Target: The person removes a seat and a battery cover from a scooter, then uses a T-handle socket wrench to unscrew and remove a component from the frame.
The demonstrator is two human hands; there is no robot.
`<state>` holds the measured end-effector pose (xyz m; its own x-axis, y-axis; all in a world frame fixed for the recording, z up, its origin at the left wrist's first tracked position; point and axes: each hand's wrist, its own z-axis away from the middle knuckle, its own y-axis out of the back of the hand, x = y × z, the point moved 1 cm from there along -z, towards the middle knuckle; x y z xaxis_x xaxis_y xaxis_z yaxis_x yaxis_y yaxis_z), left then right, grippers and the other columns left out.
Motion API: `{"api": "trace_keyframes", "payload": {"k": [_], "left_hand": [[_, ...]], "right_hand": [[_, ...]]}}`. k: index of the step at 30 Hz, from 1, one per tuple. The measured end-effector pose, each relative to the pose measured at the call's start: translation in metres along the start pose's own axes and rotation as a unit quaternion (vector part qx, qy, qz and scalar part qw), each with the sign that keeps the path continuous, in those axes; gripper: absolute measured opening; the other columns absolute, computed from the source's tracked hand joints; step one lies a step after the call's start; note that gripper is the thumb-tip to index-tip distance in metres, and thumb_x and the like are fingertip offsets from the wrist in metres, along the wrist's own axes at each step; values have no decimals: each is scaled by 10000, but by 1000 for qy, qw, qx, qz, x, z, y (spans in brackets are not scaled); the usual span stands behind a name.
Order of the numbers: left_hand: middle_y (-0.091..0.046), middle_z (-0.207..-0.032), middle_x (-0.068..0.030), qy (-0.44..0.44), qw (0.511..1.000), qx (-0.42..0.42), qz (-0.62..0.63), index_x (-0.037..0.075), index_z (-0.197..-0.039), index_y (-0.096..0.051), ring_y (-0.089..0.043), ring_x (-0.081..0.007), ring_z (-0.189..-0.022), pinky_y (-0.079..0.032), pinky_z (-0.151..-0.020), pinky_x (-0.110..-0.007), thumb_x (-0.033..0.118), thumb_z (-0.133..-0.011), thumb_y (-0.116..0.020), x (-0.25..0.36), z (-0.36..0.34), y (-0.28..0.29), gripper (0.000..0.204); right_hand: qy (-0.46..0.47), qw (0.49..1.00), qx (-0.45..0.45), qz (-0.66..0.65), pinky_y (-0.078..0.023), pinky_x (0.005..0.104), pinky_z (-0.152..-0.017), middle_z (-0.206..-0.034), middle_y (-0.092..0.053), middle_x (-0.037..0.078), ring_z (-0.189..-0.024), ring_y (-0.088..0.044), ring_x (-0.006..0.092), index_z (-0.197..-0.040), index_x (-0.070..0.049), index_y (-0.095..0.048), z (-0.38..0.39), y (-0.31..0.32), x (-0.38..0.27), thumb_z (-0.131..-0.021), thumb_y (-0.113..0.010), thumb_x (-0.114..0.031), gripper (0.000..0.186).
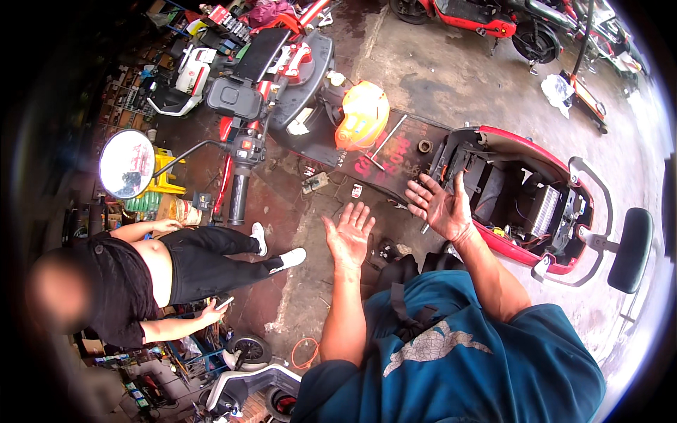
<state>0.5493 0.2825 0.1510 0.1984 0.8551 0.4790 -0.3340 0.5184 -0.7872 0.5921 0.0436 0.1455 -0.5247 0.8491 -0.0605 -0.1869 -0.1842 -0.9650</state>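
- The red scooter [504, 248] stands on the concrete floor [416, 63] ahead of the person, its long axis running across the view, front end toward the upper left, tail toward the right and slightly down.
- Its smooth, glossy tail shell curves around an uncovered, dark compartment [486, 192], where a silvery ribbed box [543, 211] sits among wires.
- Left hand [348, 238]: palm up, grip spread, fingers pointing away from the body, near the flat black footboard [437, 134].
- Right hand [443, 211]: palm up, grip spread, fingers slanting up and left, thumb upright; it overlaps the compartment's front edge in view, and whether it touches cannot be told.
- On the footboard: a slim metal rod [390, 142] lying aslant, a brownish ring-shaped piece [424, 146] and a rounded, shiny orange object [363, 116].
- Toward the front, a ridged black handlebar sleeve [238, 201] points down the view, with a round mirror [127, 163] on a bent stalk.
- Behind the tail, a padded black backrest [630, 250] sits on a curved grey rail [601, 185].
- At left, another person [211, 264] in dark cloth holds a small, pale, flat object [225, 303]; a yellow plastic stool [166, 173] stands nearby.
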Motion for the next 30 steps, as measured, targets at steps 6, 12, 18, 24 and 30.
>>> {"api": "trace_keyframes", "payload": {"k": [6, 12, 18, 24, 30], "left_hand": [[-443, -1290, -170, 0, 1000, 25, -16, 1, -1281, -386, -406, -314, -1212, -350, -996, -479, 648, -875, -337, -6, 7, 3, 766], [-421, -1304, -181, 9, 987, 100, -122, 43, -1358, -294, -436, -310, -1177, -362, -965, -466, 643, -863, -394, -7, 18, 22, 784], [-501, -1211, -170, 39, 996, 19, -80, 77, -1333, -341, -521, -303, -1078, -430, -898, -466, 598, -865, -449, 6, -21, -29, 709], [-638, -904, -102, -94, 914, 105, -381, 45, -1098, -544, -634, -186, -770, -495, -642, -281, 351, -881, -590, 38, -53, -65, 378], [-616, -733, -75, 115, 882, 224, -397, 38, -840, -601, -620, -189, -644, -499, -533, -295, 340, -823, -659, -9, 6, 132, 308]], "right_hand": [[-29, 999, -30, 18, -341, 438, -1006, -1405, -327, 183, -1271, -358, 313, -1446, -75, -124, -8, -2, 9, -798, -304, -760, 960], [-19, 996, 66, 58, -300, 442, -1036, -1391, -358, 166, -1265, -367, 299, -1413, -76, -238, -13, -2, 7, -785, -393, -743, 928], [-35, 997, -62, 7, -344, 433, -997, -1358, -391, 174, -1234, -405, 292, -1405, -71, -242, -14, -46, 0, -811, -361, -727, 892], [37, 991, 24, 128, -473, 374, -860, -1109, -598, 151, -1014, -583, 277, -1279, -71, -419, 12, -31, -38, -845, -382, -673, 743], [122, 935, 203, 264, -466, 393, -790, -1059, -595, 63, -942, -569, 207, -1120, -133, -534, 143, 80, -37, -884, -502, -523, 456]]}}
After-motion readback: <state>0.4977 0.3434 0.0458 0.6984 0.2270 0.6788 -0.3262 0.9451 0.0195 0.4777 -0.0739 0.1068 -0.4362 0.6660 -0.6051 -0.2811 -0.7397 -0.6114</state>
